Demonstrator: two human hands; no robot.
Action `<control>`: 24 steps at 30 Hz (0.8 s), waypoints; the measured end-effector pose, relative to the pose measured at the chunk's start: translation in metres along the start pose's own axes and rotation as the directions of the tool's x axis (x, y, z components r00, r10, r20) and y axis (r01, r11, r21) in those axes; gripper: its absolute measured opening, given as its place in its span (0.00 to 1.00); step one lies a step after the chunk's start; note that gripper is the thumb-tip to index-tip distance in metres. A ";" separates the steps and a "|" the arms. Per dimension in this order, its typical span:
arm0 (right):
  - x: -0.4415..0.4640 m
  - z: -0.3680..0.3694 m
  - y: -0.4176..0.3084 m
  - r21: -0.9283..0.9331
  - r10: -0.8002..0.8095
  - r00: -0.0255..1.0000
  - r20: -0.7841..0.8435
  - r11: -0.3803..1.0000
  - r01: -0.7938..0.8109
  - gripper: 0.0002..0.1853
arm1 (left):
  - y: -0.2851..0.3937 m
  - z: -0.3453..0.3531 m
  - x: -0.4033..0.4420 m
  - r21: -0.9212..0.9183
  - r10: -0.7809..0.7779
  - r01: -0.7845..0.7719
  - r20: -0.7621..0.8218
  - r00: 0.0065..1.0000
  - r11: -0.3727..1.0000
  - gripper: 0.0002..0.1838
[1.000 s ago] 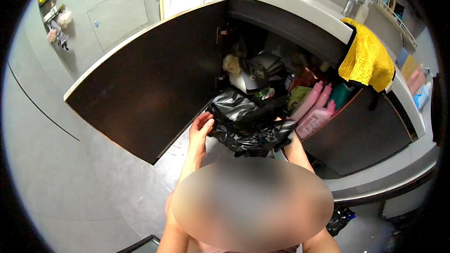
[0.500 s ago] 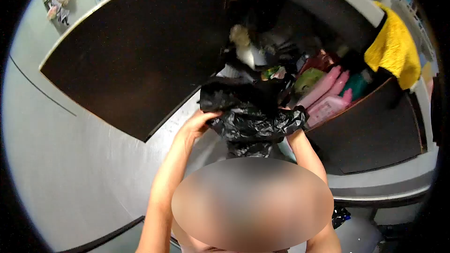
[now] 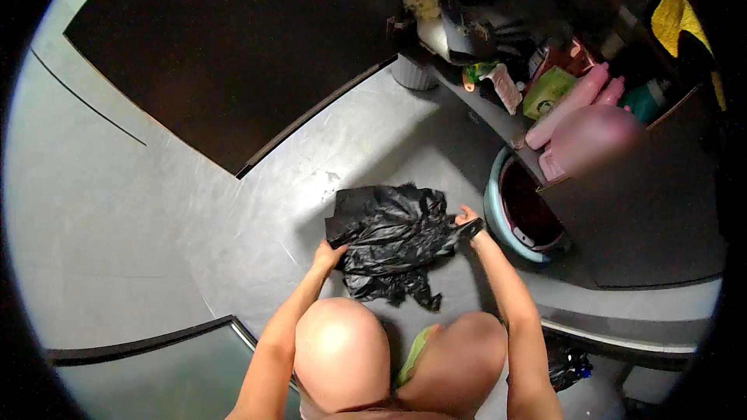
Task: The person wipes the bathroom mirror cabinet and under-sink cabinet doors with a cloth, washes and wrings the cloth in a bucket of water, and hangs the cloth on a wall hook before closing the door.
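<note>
A black plastic bag (image 3: pixel 393 237), crumpled and spread wide, is at the center of the frame, over a grey floor (image 3: pixel 202 218); whether it touches the floor is unclear. The left hand (image 3: pixel 331 255) grasps the bag's left edge, thumb on top and the other fingers hidden. The right hand (image 3: pixel 468 222) is at the bag's right end, fingers slightly curled, with black plastic crossing the hand; whether they grip it cannot be told. Bare knees (image 3: pixel 342 354) show at the bottom. Just right of the right hand, a light-blue basin (image 3: pixel 496 210) sits partly beneath an open cabinet. Inside the cabinet, at upper right, pink bottles (image 3: pixel 566 109) lean beside a green packet (image 3: pixel 549 93). A dark cabinet door (image 3: pixel 233 54) fills the upper left, and a yellow cloth (image 3: pixel 675 19) hangs at the far upper right.
</note>
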State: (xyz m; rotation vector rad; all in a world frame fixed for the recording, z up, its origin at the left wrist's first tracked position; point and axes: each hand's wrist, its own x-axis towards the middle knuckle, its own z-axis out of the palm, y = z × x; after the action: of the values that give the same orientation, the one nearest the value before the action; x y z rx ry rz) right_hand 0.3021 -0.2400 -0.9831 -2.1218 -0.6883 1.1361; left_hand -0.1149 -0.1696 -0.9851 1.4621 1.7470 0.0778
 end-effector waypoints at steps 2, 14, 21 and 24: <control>0.030 -0.024 0.013 -0.303 -0.212 0.968 -0.134 0.939 0.164 0.27 | 0.007 -0.019 -0.013 0.265 0.021 -0.003 -0.067 0.998 0.964 0.27; -0.061 0.051 -0.155 -0.137 -0.715 0.577 0.394 0.576 0.806 0.54 | 0.191 -0.117 -0.061 -0.177 0.912 -0.940 0.348 0.216 0.290 0.41; -0.073 0.012 -0.216 0.031 -0.451 0.664 0.596 0.839 0.543 0.11 | 0.190 -0.177 -0.022 -0.317 0.530 -0.441 0.304 0.792 0.840 0.26; -0.109 0.003 -0.230 -0.055 -0.298 0.736 0.607 0.909 0.413 0.16 | 0.145 -0.167 0.016 -0.577 0.466 -0.081 0.561 0.684 0.813 0.30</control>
State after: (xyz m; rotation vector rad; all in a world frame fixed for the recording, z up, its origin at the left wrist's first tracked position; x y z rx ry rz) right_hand 0.2116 -0.1610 -0.7593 -1.6402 -1.4767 1.5588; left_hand -0.1041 -0.0362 -0.8084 1.1317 0.7819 0.1361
